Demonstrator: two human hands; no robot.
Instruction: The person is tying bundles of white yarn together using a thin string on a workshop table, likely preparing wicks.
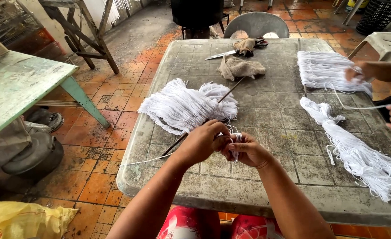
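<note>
My left hand [200, 142] and my right hand [247, 150] meet over the near middle of a worn grey table [270, 110]. Both pinch a small coil of white string [236, 140] between the fingers. A big bundle of white string [184, 106] lies just beyond my hands, threaded on a thin dark stick [230, 90] that runs diagonally under my left hand. One loose strand trails off to the table's left edge.
Two more white string bundles [354, 155] [326, 68] lie at the right, where another person's hands [372, 71] work. Long scissors [230, 53] and a crumpled beige cloth [242, 67] sit at the far side. A grey plastic chair [257, 24] stands beyond; a green table [18, 84] is left.
</note>
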